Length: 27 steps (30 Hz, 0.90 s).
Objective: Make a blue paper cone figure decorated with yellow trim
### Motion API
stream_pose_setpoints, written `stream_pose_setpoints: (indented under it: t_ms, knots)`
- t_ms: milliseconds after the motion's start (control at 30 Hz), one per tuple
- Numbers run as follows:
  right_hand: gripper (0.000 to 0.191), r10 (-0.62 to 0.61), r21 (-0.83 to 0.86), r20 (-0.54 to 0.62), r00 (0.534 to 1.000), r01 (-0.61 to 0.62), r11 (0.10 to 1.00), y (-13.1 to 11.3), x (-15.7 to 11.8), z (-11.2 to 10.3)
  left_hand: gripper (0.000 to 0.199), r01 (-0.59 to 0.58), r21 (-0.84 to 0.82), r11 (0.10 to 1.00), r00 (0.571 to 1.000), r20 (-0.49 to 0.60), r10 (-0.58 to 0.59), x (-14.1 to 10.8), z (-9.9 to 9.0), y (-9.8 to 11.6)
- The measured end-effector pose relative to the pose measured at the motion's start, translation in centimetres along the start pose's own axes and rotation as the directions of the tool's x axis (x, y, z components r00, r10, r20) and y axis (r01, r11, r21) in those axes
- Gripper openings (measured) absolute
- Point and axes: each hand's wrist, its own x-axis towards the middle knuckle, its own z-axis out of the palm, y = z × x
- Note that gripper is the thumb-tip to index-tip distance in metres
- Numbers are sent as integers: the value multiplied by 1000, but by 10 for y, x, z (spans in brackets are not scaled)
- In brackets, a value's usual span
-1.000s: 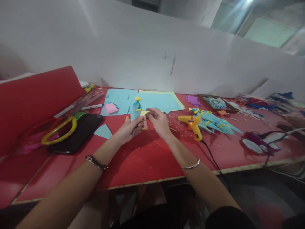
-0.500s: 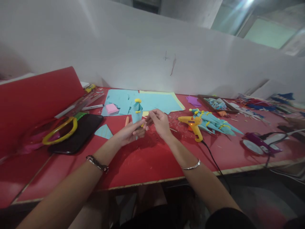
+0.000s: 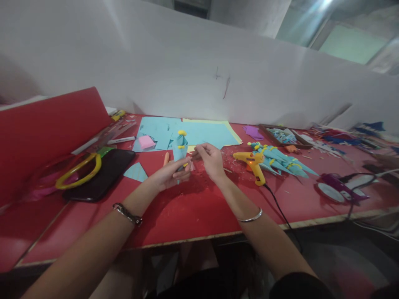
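My left hand is closed around the lower part of a light blue paper cone, which stands nearly upright. Yellow trim tops the cone, and another yellow bit sits lower on its front. Close by on the right, my right hand has its fingertips pinched together. Whatever lies between those fingertips, if anything, is too small to make out. A small pale pinkish scrap shows between the two hands.
A yellow glue gun with its light on lies at the right, cord over the table edge. Behind it are finished-looking blue cones. Blue sheets and a pink pad lie at the back; a black phone and yellow-handled scissors are left.
The cone's top has shifted slightly to the right and down. My right hand stays pinched beside it, barely moved.
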Motion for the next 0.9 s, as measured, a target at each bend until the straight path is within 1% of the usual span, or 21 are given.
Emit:
stream_pose_setpoints:
  t_ms: [100, 167, 300, 400, 467, 567, 633, 800, 900]
  knots:
    - [16, -39, -52, -56, 998, 36, 998, -1, 0, 0, 45, -5, -39, 999, 1000, 16, 6, 0, -1, -1]
    - [14, -39, -62, -69, 997, 35, 997, -2, 1, 0, 45, -7, -67, 998, 1000, 25, 9, 1, -2, -2]
    - [17, 5, 6, -23, 1000, -5, 1000, 0, 1, 0, 44, 9, -75, 997, 999, 32, -6, 2, -2, -3]
    - [19, 11, 44, -12, 1000, -10, 999, 0, 0, 1, 43, 10, -62, 998, 999, 37, -7, 2, -2, -4]
    - [19, -2, 4, -25, 1000, 2, 1000, -1, 0, 0, 42, 12, -58, 998, 999, 41, -10, 2, -2, -3]
    - [18, -56, -108, -74, 996, 48, 993, -2, 0, -1, 43, 24, -49, 998, 999, 27, -23, 1, -1, -3]
    - [16, -75, -136, -99, 992, 62, 989, -2, 0, -2, 42, 24, -46, 999, 1000, 21, -23, 1, -1, -3]
    - [21, -53, -24, -74, 996, 51, 998, 2, 2, -1, 42, 15, -46, 999, 999, 44, -13, 1, -2, -4]
    - [22, -53, -9, -60, 997, 52, 999, 0, 1, -1, 41, 19, -48, 999, 999, 37, -18, 1, -2, -5]
